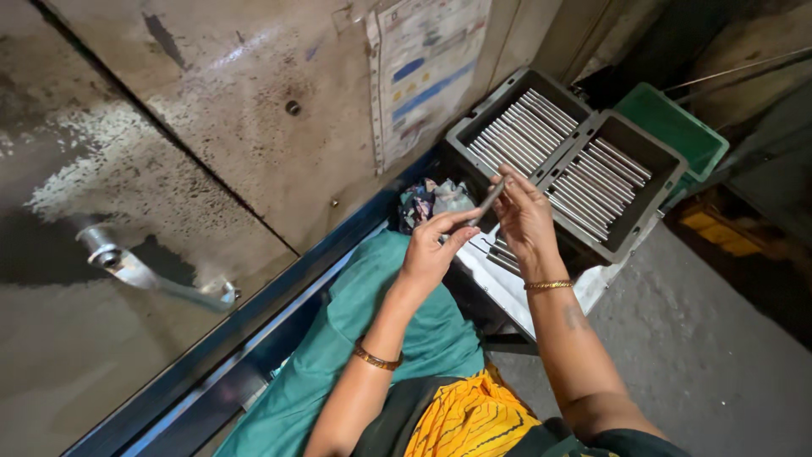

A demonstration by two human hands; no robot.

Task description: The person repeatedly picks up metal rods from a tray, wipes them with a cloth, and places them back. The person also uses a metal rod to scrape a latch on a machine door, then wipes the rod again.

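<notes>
There is a single view, taken from a camera worn on the person's head. It looks steeply down and slightly forward over the person's own lap, so both forearms enter from the bottom edge and the left hand and right hand meet near the middle of the frame. The camera sits close to them, with the hands the nearest sharp things. The view is rolled, so the metal door on the left and the grey trays of rods ahead run diagonally. The concrete floor fills the lower right. No second view shares any of this scene.
</notes>
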